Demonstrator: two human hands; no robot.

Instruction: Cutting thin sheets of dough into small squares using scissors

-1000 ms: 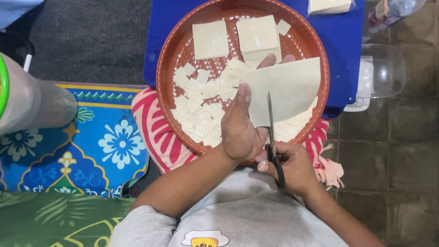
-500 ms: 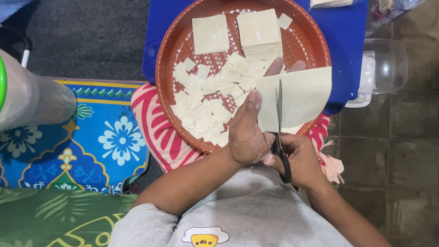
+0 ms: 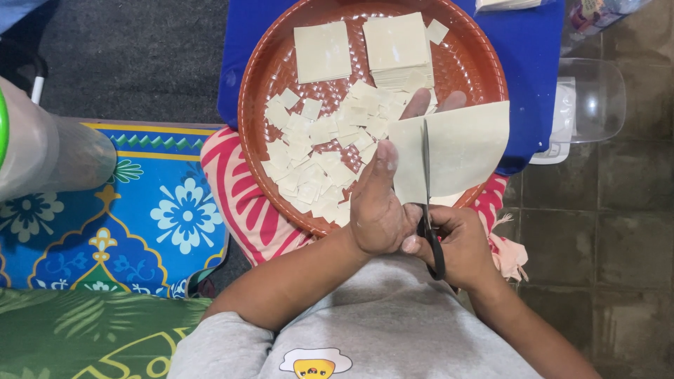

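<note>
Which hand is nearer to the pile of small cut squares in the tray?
Left. The left hand holds the pale sheet right beside the pile of small squares, its thumb at their edge. The right hand grips the scissors farther off, below the tray.

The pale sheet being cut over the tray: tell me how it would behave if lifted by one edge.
The pale sheet looks thin and probably floppy: the left hand supports it from beneath with fingers spread. It seems light, since it stays up on that loose hold alone. It likely tears easily, as the scissors in the right hand slice straight through, and cut squares fill the tray.
</note>
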